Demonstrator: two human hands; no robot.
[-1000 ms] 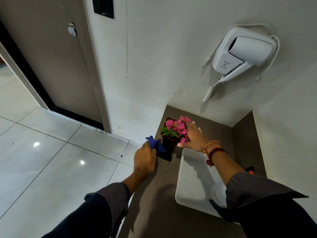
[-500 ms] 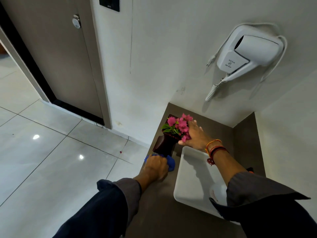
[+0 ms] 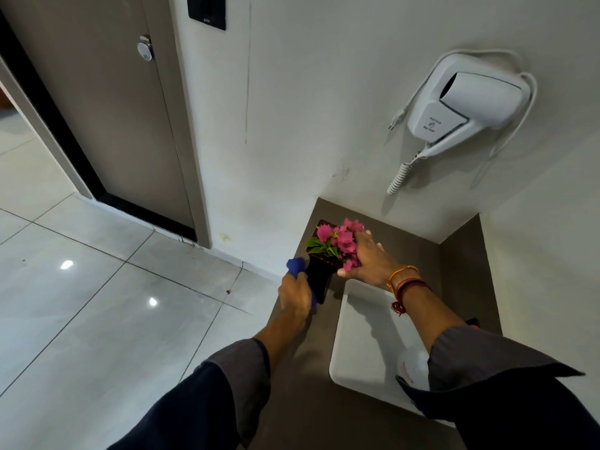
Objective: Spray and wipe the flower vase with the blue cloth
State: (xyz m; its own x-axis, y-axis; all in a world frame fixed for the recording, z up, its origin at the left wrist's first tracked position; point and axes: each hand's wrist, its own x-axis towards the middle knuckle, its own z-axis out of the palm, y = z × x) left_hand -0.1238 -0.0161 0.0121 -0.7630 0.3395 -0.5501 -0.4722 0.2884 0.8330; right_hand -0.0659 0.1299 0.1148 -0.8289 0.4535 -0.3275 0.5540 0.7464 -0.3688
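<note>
Flower vase [image 3: 319, 280] upright at left rear of brown worktop [image 3: 302, 401], just beside white basin [image 3: 363, 345], pink flowers [image 3: 342, 240] on top. Left hand [image 3: 295, 295] against vase's left side — fingers curled tight around blue cloth [image 3: 296, 266], cloth pressed to dark vase wall. Right hand [image 3: 368, 259] laid on flowers and vase rim — fingers extended, slightly spread, gripping nothing. Thread bracelets [image 3: 406, 284] at right wrist. White hair dryer [image 3: 467, 105] mounted on wall above.

Pink flowers [image 3: 342, 238] with green leaves top a dark vase [image 3: 319, 280]; blue cloth [image 3: 296, 265], brown counter [image 3: 302, 401], white basin [image 3: 367, 345].
</note>
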